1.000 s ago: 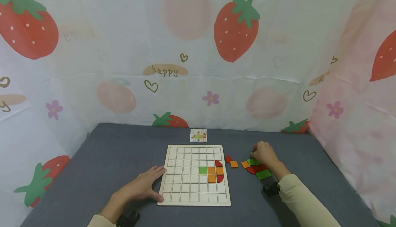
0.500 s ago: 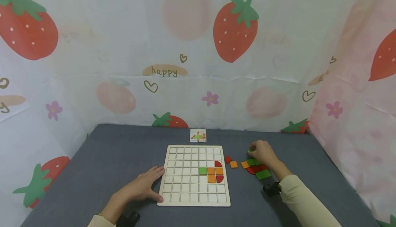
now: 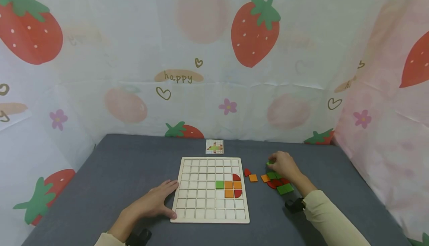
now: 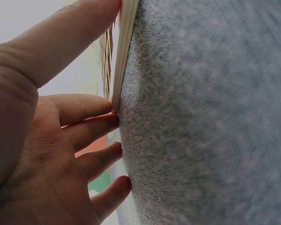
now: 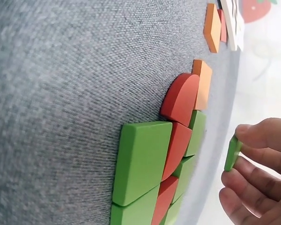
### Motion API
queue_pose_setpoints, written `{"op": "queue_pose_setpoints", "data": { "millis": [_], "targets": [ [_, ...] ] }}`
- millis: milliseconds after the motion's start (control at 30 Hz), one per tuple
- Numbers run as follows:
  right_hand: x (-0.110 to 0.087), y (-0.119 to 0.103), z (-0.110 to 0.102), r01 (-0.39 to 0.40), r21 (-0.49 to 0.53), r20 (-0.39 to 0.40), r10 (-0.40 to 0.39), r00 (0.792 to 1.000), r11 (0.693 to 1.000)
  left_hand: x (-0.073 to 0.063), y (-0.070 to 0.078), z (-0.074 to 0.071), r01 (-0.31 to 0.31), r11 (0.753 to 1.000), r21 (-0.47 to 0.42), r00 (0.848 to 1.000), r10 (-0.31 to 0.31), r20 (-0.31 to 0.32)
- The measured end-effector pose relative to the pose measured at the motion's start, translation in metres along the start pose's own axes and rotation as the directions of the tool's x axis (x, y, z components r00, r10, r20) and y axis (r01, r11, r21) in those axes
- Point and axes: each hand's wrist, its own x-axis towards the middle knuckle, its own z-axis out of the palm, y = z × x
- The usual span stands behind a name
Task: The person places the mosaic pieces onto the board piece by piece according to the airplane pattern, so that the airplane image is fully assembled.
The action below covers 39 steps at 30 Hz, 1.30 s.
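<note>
My right hand (image 3: 285,164) pinches a small green tile (image 5: 233,152) between thumb and fingers, held just above a pile of loose tiles. The pile has green squares (image 5: 143,161) and red quarter-round tiles (image 5: 182,98) lying close together. My left hand (image 3: 151,202) rests against the left edge of a pale wooden grid board (image 3: 201,194), fingers extended along the side and thumb at the near left corner. On the board's right side sit a green square (image 3: 219,185), several orange squares (image 3: 229,193) and red quarter-round tiles (image 3: 236,177).
A small pattern card (image 3: 214,147) lies behind the board on the dark grey tablecloth (image 3: 140,156). Between board and pile lie an orange square (image 3: 253,178) and a red tile (image 3: 247,172). A strawberry-printed curtain (image 3: 134,52) stands behind the table.
My right hand has shifted slightly left and away from me, bringing the green tile out from the pile. My left hand and the board stay where they were.
</note>
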Motion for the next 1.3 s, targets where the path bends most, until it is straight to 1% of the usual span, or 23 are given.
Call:
{"op": "queue_pose_setpoints", "data": {
  "millis": [167, 400, 567, 800, 1100, 1300],
  "targets": [
    [-0.001, -0.002, -0.001, 0.021, 0.008, -0.012, -0.021, 1.000, 1.000, 0.001, 0.000, 0.000, 0.001, 1.000, -0.003, 1.000, -0.001, 0.005],
    [-0.003, -0.007, -0.002, 0.025, 0.010, -0.016, -0.025, 1.000, 1.000, 0.001, 0.000, 0.000, 0.013, 1.000, -0.001, 1.000, -0.013, 0.002],
    [-0.004, -0.010, -0.003, 0.040, 0.009, -0.023, -0.040, 0.999, 0.999, 0.001, 0.001, 0.000, 0.011, 1.000, 0.006, 1.000, -0.011, -0.005],
    [-0.003, -0.010, 0.000, 0.055, 0.015, -0.031, -0.054, 0.998, 0.998, 0.001, 0.000, 0.001, 0.016, 1.000, -0.001, 1.000, -0.016, -0.005],
    [-0.004, -0.016, 0.000, 0.088, 0.018, -0.031, -0.087, 0.996, 0.996, 0.001, 0.000, 0.001, -0.001, 1.000, 0.011, 1.000, 0.001, -0.005],
    [-0.005, -0.023, -0.001, 0.106, 0.047, -0.030, -0.104, 0.994, 0.993, 0.001, 0.000, 0.000, -0.001, 1.000, 0.008, 1.000, 0.001, -0.004]
  ]
}}
